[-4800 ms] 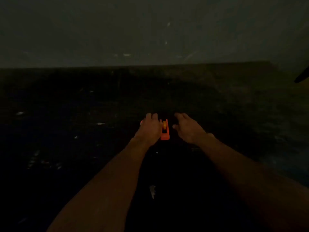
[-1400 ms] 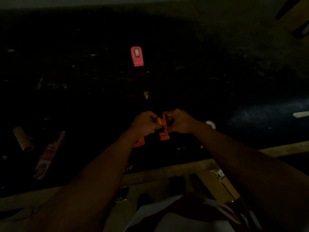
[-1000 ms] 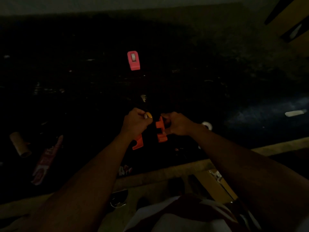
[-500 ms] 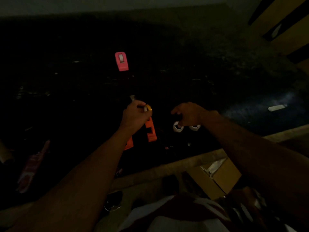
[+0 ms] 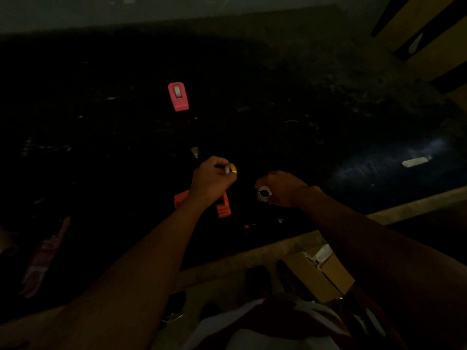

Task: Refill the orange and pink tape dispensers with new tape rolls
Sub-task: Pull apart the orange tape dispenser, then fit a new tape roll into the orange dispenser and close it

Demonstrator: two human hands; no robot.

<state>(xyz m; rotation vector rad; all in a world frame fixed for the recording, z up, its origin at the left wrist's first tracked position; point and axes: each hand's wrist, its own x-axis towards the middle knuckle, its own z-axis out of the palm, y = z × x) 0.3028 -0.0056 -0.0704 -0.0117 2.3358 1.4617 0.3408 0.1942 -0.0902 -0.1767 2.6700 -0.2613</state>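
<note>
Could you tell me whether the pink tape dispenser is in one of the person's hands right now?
No, the pink tape dispenser lies alone on the dark table, beyond both hands.

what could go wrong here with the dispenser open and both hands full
1. The left hand pinches the small yellow spool at its fingertips; dropped, it could vanish on the dark table.
2. The orange dispenser lies in separate pieces that could get knocked away.
3. Dim light may make seating the tape roll from the right hand fiddly.
</note>
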